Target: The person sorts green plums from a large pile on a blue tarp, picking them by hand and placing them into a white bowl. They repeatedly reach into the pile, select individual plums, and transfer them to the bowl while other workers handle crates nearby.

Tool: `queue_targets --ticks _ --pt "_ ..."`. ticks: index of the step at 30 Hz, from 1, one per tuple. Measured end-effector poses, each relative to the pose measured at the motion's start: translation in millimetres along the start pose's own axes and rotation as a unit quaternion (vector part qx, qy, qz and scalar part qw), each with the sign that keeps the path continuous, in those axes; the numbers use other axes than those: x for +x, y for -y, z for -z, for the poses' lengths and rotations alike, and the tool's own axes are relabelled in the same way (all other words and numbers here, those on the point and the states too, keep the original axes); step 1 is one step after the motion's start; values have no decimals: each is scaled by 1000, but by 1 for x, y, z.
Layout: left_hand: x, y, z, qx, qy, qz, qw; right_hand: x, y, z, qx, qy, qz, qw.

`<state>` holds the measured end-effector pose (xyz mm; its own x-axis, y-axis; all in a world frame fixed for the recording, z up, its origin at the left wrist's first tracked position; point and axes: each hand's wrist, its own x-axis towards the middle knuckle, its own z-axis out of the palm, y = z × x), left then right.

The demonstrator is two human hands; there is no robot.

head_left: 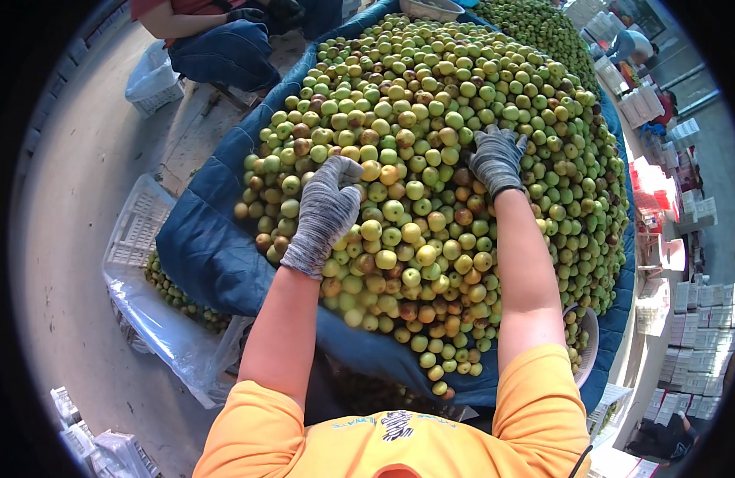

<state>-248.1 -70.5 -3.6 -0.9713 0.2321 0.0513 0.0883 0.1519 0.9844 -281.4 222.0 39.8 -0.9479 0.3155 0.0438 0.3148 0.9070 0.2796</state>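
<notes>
So this person's got both arms stretched over a massive heap of small round jujube-like fruit (pixel 415 191), mostly smooth and yellow-green, with a fair few blotched reddish brown. The whole pile sits on a dark blue quilted cloth (pixel 208 231) that's puffy and bunched up along the edge, and fruit runs right down to the near side.

Both hands wear stretchy grey knit gloves with a streaky texture. The left hand (pixel 328 211) is on the left part of the heap with its fingers curled in; can't tell if it's pinching a fruit, since the palm is turned away. The right hand (pixel 499 163) is farther up the heap, palm down, fingers spread over the fruit with the tips in among them. What's under that palm is hidden.

Containers: left of the cloth there's a white slatted plastic crate (pixel 136 211) with a crinkly clear plastic liner (pixel 164 323) hanging over the side, and more of the same green fruit inside. At lower right, a pale round basket (pixel 592 346) stands against the heap, fruit beside its rim. Up top there's a shallow pale basin (pixel 431 9), contents unclear. Near a seated co-worker (pixel 224 52) in dark gloves is a white basket (pixel 154 92) lined with a plastic bag.
</notes>
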Motion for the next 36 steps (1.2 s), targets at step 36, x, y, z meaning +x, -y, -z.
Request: queue_targets --ticks 36 --pt "-23 -23 -50 -46 -21 -131 990 -145 -113 -37 182 -285 -89 937"
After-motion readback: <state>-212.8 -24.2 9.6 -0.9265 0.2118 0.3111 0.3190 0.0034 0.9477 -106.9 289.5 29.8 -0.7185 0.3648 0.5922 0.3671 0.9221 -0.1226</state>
